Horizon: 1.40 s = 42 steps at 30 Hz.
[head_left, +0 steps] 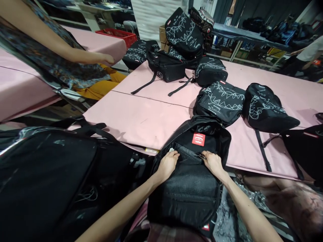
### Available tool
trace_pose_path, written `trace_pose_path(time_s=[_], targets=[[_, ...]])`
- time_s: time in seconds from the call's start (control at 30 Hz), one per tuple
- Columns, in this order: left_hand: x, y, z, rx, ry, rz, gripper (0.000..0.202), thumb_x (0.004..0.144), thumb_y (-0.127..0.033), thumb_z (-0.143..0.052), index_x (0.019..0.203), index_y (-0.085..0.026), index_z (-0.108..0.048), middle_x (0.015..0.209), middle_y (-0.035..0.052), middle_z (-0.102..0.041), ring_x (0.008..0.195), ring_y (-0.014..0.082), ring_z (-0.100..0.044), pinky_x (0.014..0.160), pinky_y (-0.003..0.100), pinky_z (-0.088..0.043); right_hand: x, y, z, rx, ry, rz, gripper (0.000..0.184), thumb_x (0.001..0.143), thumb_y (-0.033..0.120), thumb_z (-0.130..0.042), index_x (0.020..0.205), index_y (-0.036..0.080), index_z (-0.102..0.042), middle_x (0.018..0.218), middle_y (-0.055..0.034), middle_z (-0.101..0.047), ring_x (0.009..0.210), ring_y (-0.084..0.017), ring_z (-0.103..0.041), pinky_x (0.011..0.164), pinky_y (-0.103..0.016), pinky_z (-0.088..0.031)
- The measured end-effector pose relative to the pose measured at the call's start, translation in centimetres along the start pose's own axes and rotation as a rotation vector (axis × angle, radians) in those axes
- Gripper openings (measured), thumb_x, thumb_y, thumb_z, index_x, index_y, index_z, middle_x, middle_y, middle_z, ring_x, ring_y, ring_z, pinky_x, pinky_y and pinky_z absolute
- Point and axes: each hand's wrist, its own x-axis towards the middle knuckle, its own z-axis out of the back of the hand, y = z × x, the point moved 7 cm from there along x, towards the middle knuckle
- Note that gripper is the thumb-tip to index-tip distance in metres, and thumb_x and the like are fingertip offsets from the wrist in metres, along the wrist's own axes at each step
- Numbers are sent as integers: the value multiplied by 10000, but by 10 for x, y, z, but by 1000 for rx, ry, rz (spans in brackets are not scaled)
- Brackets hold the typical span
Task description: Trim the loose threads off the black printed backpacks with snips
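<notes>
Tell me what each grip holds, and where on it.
An open black backpack: left grip and right grip each hold its inner pocket by the upper edge, near opposite ends. Exact finger contact can't be told.

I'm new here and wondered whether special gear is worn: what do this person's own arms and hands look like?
Quite ordinary: the left hand and right hand wear no gloves, and the left forearm and right forearm show no sleeves. I can make out no cables, markings, watch or bracelet. Each forearm narrows towards the wrist.
</notes>
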Motion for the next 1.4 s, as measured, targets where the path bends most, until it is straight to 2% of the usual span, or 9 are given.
trace_pose_path(time_s=[0.07,0.17,0.27,0.33,0.4,0.57,0.7,0.97,1.4], targets=[[-5,-8,-5,76,16,-70,366,846,-67,-389,1145,-148,-583,1249,107,-551,1145,216,-509,975,331,-415,2,-1,-1,6,1,-2,230,918,298,-359,953,249,-581,956,-21,-647,804,-170,-639,598,-229,-371],[-9,-19,-13,197,87,-162,436,825,-30,-363,1207,-143,-540,1313,123,-496,1145,232,-511,933,366,-443,6,2,3,22,-10,9,270,912,409,-379,1028,253,-566,1008,-40,-638,834,-188,-638,626,-241,-396],[-9,-27,-17,244,145,-231,456,827,-40,-345,1241,-143,-503,1338,134,-462,1077,234,-549,862,384,-468,14,17,15,18,-100,38,471,853,534,-438,1213,230,-448,1081,-84,-604,797,-214,-637,605,-265,-413],[-9,-29,-17,254,145,-239,454,830,-46,-338,1251,-129,-488,1346,150,-447,1069,240,-548,856,391,-462,20,33,22,17,-159,86,468,863,507,-438,1213,197,-438,1086,-106,-591,770,-210,-628,596,-267,-412],[-8,-28,-18,248,139,-237,446,834,-50,-341,1249,-126,-486,1343,153,-452,1115,249,-521,879,397,-449,30,50,26,43,-197,168,344,895,421,-420,1135,188,-499,1065,-99,-591,795,-196,-610,623,-260,-411],[-7,-25,-22,213,148,-220,457,828,-19,-341,1248,-126,-488,1333,136,-471,1290,265,-351,964,417,-413,58,81,19,167,-214,409,250,865,374,-516,1008,194,-614,974,-63,-602,931,-196,-525,774,-273,-397],[-6,-25,-26,200,197,-227,479,819,6,-324,1267,-89,-464,1348,162,-441,1292,267,-338,944,400,-446,73,85,10,213,-247,427,244,859,362,-527,962,186,-661,961,-67,-591,907,-198,-482,782,-296,-383],[-6,-25,-26,230,193,-241,477,812,16,-325,1263,-55,-466,1353,193,-417,1281,276,-349,955,393,-443,81,87,5,268,-270,457,199,846,327,-557,936,204,-684,962,-63,-580,905,-202,-452,779,-309,-353],[-5,-25,-29,282,199,-232,484,816,17,-304,1262,-76,-467,1355,167,-424,1280,253,-361,958,382,-440,87,98,-1,288,-318,525,135,810,275,-612,897,208,-691,923,-54,-592,870,-201,-446,745,-314,-326]])
